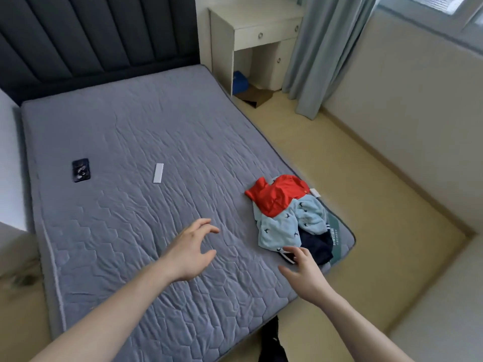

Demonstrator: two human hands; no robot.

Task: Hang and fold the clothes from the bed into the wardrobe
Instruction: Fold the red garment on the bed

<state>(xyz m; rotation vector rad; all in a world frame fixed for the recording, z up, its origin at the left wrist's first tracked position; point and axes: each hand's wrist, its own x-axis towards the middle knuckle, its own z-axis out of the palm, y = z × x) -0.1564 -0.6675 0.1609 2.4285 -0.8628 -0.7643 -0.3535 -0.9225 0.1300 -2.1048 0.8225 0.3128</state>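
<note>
A small heap of clothes lies at the near right corner of the grey quilted mattress (pixel 130 131). On top is a red garment (pixel 277 195), under it a light blue patterned garment (pixel 281 229), and a dark navy garment (pixel 317 248) at the near side. My right hand (pixel 304 273) reaches toward the navy garment, fingers spread, its fingertips at the heap's near edge. My left hand (pixel 190 250) hovers over the bare mattress left of the heap, fingers loosely curved and holding nothing. No wardrobe is in view.
A black phone (pixel 80 170) and a white remote (pixel 158 172) lie on the mattress further up. A dark padded headboard (pixel 99 35) stands behind. A white desk (pixel 254 35) and grey curtain (pixel 321 53) stand at the back right. Beige floor runs along the bed's right side.
</note>
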